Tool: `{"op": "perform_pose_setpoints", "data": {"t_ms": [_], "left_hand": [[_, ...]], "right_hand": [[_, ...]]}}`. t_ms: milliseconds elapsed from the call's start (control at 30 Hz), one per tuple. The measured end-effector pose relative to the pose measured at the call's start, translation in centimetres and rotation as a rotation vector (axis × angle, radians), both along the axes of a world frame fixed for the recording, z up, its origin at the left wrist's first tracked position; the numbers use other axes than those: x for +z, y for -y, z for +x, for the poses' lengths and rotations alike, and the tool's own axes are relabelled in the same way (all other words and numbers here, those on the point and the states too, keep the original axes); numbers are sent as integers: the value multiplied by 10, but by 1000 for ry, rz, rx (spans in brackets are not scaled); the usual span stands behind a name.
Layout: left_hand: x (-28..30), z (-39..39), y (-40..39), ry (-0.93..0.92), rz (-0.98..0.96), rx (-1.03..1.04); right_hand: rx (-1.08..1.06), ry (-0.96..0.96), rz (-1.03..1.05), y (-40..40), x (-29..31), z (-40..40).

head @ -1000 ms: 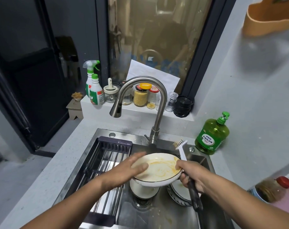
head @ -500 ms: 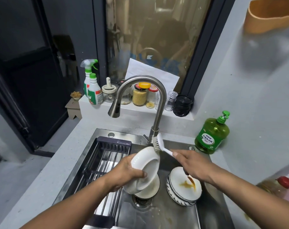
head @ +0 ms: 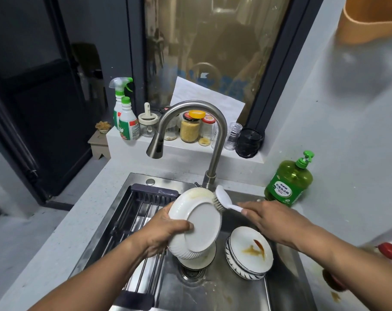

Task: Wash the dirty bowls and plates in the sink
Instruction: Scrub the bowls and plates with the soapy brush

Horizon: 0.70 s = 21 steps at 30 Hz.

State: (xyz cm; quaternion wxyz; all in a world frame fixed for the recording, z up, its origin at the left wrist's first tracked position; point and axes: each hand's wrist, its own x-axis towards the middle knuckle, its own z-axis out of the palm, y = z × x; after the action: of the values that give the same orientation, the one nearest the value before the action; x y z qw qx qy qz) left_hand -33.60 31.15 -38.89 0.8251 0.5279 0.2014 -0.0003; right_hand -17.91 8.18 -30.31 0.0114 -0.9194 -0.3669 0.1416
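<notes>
Left hand (head: 168, 230) grips a tilted white bowl (head: 196, 223) at centre frame above the sink (head: 213, 295); right hand (head: 269, 217) holds a brush (head: 223, 199), bristles touching its upper rim. Stained plates (head: 250, 252) lie lower right.

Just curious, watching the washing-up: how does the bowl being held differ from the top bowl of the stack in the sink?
The held bowl is tipped on edge, underside toward the camera, gripped by the left hand; the stacked bowl sits upright on the stack. The brush, held by the right hand, touches the held bowl's rim; nothing touches the stacked bowl. The stacked bowl shows brown sauce stains inside; the held bowl's inside is mostly hidden. Both are white.
</notes>
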Motion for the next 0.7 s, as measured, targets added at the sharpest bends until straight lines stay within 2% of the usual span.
{"op": "perform_pose_setpoints", "data": {"t_ms": [133, 200, 367, 500, 700], "left_hand": [[-7, 0, 3, -33, -17, 2], [-8, -1, 1, -24, -75, 47], [-14, 1, -12, 43, -321, 222], [-13, 5, -5, 36, -552, 321], [-14, 9, 9, 22, -736, 495]], "right_hand": [[114, 38, 52, -19, 10, -16], [99, 50, 32, -21, 14, -13], [5, 6, 16, -2, -1, 2], [11, -3, 22, 1, -3, -6], [102, -4, -38, 6, 12, -44]]}}
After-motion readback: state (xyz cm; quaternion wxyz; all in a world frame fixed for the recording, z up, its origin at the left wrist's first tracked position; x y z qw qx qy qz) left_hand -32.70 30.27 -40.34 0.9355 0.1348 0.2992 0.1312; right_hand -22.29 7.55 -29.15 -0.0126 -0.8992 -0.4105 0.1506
